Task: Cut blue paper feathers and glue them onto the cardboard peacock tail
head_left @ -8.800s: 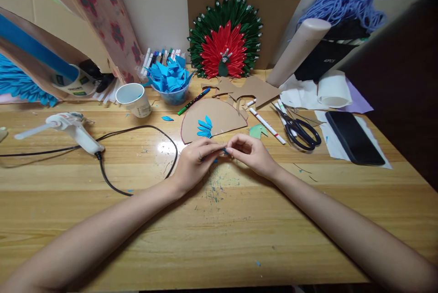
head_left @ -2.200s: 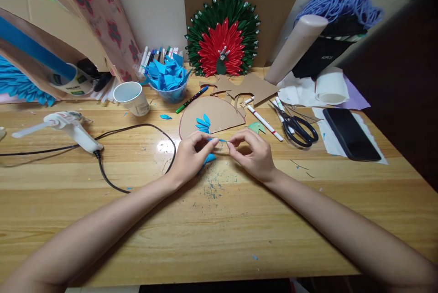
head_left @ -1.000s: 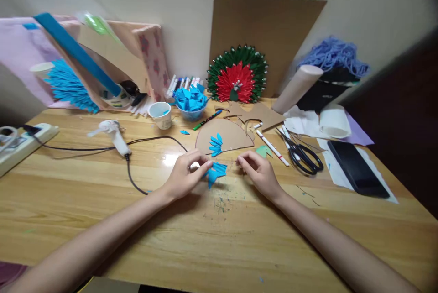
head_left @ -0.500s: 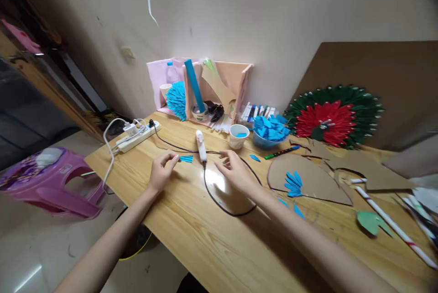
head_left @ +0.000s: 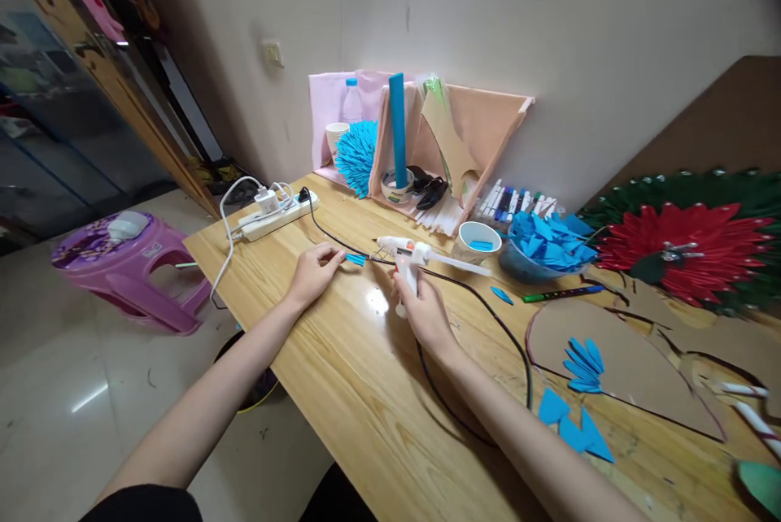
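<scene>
My right hand (head_left: 425,312) is wrapped round the handle of a white hot glue gun (head_left: 407,260), held up over the wooden table. A clear glue stick (head_left: 457,263) sticks out of its back, and the nozzle points left. Just left of the nozzle is a small folded blue paper piece (head_left: 355,258), pinched between the thumb and fingers of my left hand (head_left: 314,274). A gap shows between nozzle and paper. The gun's black cord (head_left: 482,302) loops across the table around my right forearm.
A paper cup (head_left: 479,236) and a bowl of blue paper pieces (head_left: 540,250) stand behind my right hand. Cardboard with blue petals (head_left: 616,359) lies to the right. A power strip (head_left: 274,219) sits at the left edge, near a pink stool (head_left: 137,270).
My right hand has taken hold of the glue gun and lifted it off the table. My left hand still holds the blue paper. The camera view has turned left.
</scene>
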Demonstrator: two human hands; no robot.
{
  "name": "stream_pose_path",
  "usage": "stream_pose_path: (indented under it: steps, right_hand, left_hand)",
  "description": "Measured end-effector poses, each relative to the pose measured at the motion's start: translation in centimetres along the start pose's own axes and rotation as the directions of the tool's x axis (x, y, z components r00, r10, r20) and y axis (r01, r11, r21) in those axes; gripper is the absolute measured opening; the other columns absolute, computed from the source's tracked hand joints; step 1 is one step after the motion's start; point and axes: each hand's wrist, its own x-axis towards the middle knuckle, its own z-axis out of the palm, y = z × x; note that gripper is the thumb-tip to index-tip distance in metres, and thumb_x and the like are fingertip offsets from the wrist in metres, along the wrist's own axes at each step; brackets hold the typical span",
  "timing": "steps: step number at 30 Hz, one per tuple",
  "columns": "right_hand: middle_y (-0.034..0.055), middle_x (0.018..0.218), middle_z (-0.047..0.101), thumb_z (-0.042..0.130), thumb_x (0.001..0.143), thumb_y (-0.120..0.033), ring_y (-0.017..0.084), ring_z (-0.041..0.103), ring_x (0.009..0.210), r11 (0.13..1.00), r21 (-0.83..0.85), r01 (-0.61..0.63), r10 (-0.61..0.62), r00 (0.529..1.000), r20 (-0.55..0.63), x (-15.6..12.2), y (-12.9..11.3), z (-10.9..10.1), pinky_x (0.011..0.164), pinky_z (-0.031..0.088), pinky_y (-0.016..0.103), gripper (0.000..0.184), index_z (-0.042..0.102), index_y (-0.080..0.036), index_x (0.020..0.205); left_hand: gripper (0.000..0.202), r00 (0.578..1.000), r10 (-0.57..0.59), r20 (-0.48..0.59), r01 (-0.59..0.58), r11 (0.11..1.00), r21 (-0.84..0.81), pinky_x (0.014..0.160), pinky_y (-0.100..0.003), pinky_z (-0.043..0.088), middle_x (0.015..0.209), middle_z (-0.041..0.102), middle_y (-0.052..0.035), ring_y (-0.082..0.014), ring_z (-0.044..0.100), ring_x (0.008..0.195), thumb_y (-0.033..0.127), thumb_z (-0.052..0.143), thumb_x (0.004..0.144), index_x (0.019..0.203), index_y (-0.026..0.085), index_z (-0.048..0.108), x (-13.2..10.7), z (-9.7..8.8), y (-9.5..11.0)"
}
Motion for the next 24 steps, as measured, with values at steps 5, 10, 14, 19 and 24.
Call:
stream_pose_path:
  steps: [5, 10, 14, 19, 24]
  right_hand:
    - [0.0023, 0.072, 0.06, 0.043, 0.086, -0.045, 0.016, 0.056, 0.066, 0.999, 0.042, 0.022, -0.025, 0.997, 0.078, -2.9, 0.6, -0.7, 0.063, 0.043, 0.027, 0.034, 0.06, -0.015, 0.086]
    - [0.003, 0.075, 0.061, 0.042, 0.086, -0.046, 0.017, 0.056, 0.067, 1.0, 0.016, -0.001, 0.0, 0.996, 0.093, -2.9, 1.3, -0.5, 0.065, 0.044, 0.028, 0.036, 0.06, -0.015, 0.093]
    - [0.0051, 0.085, 0.064, 0.042, 0.087, -0.045, 0.019, 0.059, 0.077, 1.0, 0.007, 0.009, -0.01, 0.994, 0.106, -2.8, 1.4, -0.5, 0.073, 0.045, 0.03, 0.037, 0.06, -0.016, 0.1]
    - [0.0055, 0.086, 0.064, 0.041, 0.086, -0.042, 0.021, 0.059, 0.083, 0.999, -0.042, 0.021, -0.016, 0.993, 0.115, -2.8, 1.3, -0.6, 0.077, 0.045, 0.031, 0.032, 0.06, -0.017, 0.095]
    - [0.0036, 0.078, 0.062, 0.041, 0.086, -0.041, 0.021, 0.059, 0.08, 0.996, -0.086, 0.039, -0.03, 0.994, 0.105, -2.7, 1.1, -0.6, 0.074, 0.045, 0.03, 0.029, 0.06, -0.019, 0.089]
  left_hand:
    - [0.024, 1.0, 0.019, -0.023, -0.018, 0.999, 0.04, 0.067, -0.026, 0.046, 0.074, 0.066, -0.0033, -0.0165, 0.061, 0.071, 0.037, 0.057, 0.079, 0.072, 0.017, 0.069, 0.0, 0.2, 0.1]
    - [0.023, 0.999, 0.025, -0.031, -0.024, 0.999, 0.042, 0.066, -0.026, 0.046, 0.073, 0.067, -0.0032, -0.0155, 0.061, 0.069, 0.035, 0.057, 0.08, 0.071, 0.016, 0.069, -0.1, 0.3, 0.0]
    - [0.022, 1.0, 0.026, -0.018, -0.025, 0.999, 0.045, 0.065, -0.026, 0.046, 0.072, 0.067, -0.0027, -0.0154, 0.06, 0.069, 0.034, 0.058, 0.079, 0.071, 0.016, 0.068, -0.1, 0.3, 0.1]
    - [0.022, 0.998, 0.062, 0.0, -0.062, 0.997, 0.039, 0.065, -0.026, 0.045, 0.071, 0.066, -0.0026, -0.0152, 0.06, 0.068, 0.034, 0.058, 0.079, 0.07, 0.016, 0.068, -0.2, 0.3, 0.2]
    - [0.022, 0.998, 0.058, 0.005, -0.058, 0.998, 0.031, 0.065, -0.026, 0.045, 0.071, 0.065, -0.0025, -0.0154, 0.06, 0.069, 0.034, 0.059, 0.079, 0.07, 0.017, 0.068, -0.2, 0.4, 0.3]
